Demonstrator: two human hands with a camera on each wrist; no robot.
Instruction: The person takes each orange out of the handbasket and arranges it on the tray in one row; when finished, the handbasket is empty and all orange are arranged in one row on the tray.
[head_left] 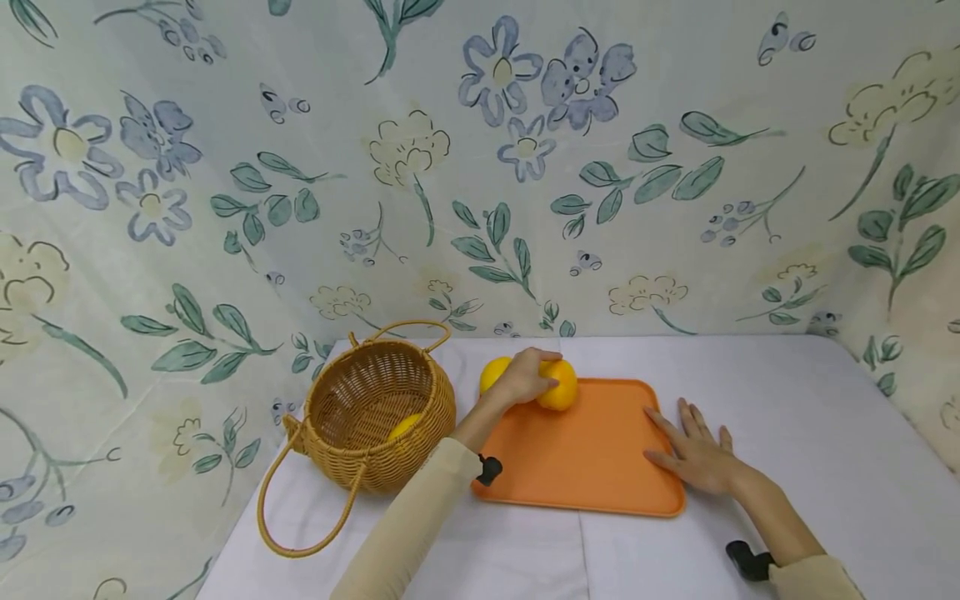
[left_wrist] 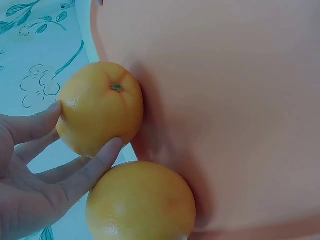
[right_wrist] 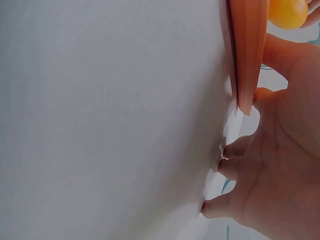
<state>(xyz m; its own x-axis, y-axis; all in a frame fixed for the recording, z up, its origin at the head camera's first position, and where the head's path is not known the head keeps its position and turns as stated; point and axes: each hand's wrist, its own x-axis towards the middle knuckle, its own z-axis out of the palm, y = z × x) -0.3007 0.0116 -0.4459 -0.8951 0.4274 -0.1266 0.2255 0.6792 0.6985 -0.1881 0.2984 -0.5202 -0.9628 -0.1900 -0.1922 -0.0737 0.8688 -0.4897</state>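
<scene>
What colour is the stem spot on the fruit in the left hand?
The stem spot is green; the left wrist view shows it best.

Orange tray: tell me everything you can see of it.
The tray is orange, rectangular with rounded corners and a low raised rim, plastic by its look. It lies flat on the white tablecloth, right of the basket. Two yellow fruits sit at its far left corner, one gripped by the left hand. The right hand has thumb and forefinger on its right edge.

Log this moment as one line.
left hand: grips yellow fruit; right hand: touches orange tray; second fruit: beside held one; wicker basket: third fruit inside
</scene>
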